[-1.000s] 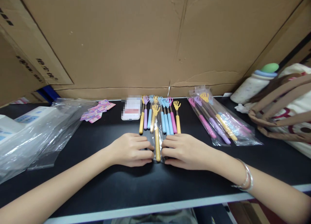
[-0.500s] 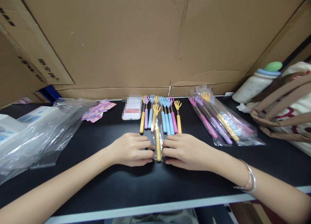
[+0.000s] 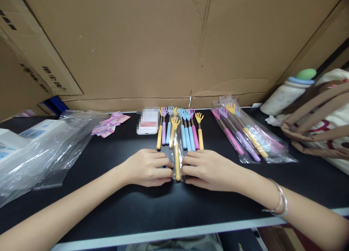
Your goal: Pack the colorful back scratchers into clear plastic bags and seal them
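Note:
A yellow back scratcher (image 3: 176, 153) lies in a clear plastic sleeve on the black table (image 3: 152, 211), its claw end pointing away from me. My left hand (image 3: 147, 168) presses the sleeve's left edge with its fingers curled together. My right hand (image 3: 208, 170) does the same on the right edge, fingertips pinching the plastic beside the yellow handle. Just beyond my hands, a row of several loose back scratchers (image 3: 181, 129) in yellow, purple, blue and pink lies side by side.
Bagged back scratchers (image 3: 245, 136) are piled at the right. A phone (image 3: 148, 121) and pink cards (image 3: 109, 124) lie at the back, crumpled clear bags (image 3: 40, 149) and a box at the left. A bottle (image 3: 287, 93) and tote bag (image 3: 321, 127) stand far right. Cardboard (image 3: 152, 44) walls the back.

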`<state>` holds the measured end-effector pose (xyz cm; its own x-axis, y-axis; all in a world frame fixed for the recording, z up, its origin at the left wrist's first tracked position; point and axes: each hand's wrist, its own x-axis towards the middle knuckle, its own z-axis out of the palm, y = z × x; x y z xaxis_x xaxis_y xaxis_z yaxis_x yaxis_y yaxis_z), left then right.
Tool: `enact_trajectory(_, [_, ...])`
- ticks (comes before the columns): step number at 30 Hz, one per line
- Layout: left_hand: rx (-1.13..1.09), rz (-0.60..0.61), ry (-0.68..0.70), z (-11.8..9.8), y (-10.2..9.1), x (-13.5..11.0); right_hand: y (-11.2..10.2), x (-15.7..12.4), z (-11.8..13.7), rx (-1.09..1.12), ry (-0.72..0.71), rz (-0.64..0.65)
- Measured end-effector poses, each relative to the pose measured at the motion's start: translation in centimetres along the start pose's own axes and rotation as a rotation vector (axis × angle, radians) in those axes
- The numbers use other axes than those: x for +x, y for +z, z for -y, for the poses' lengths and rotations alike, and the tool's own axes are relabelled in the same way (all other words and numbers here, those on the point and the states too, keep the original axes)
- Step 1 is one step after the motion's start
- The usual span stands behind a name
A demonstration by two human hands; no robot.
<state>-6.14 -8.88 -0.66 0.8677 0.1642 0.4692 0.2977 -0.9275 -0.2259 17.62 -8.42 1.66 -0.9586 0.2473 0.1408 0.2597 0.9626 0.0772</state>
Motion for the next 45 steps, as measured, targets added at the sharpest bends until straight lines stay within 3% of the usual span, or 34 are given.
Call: enact_trajectory(45, [0.08,-0.013,0.039,0.13,-0.16,0.01,-0.22,0.09,0.27,0.005,0.027,-0.005])
